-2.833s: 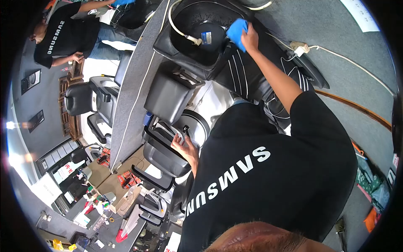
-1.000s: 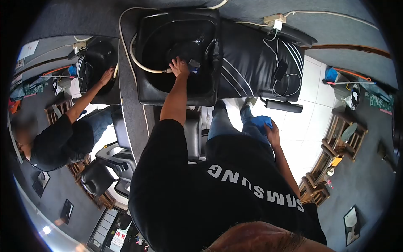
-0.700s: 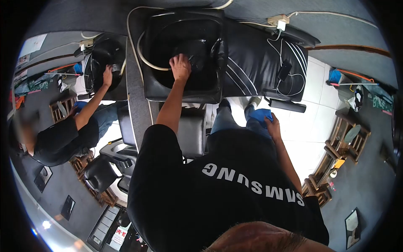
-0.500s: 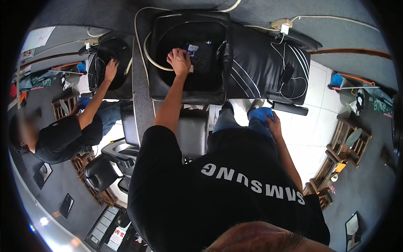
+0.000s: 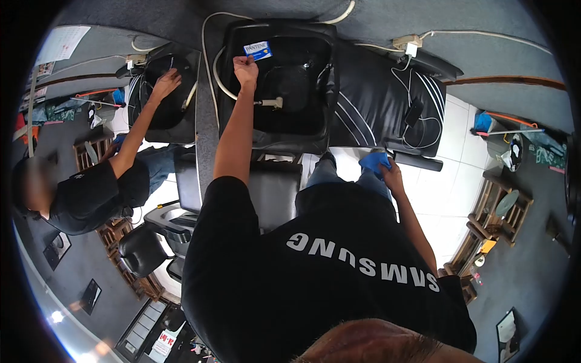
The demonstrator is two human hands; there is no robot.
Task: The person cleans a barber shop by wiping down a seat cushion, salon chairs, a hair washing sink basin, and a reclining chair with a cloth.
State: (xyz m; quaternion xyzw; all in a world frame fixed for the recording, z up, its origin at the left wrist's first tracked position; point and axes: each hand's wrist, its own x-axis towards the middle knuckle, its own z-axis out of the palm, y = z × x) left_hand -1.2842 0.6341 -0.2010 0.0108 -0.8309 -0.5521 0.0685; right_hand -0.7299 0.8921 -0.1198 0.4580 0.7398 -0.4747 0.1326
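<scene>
Glossy black basin point(image 5: 299, 118), matt blue cloth point(image 5: 373, 161), smooth packet point(image 5: 259, 51)

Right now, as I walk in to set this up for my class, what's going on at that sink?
A person is busy at the black sink. Their left hand holds a blue and white packet marked Pantene at the sink's far side; whether it touches the sink is unclear. Their right hand holds a blue cloth, away from the sink. A pale hose runs into the sink, its nozzle inside.
</scene>
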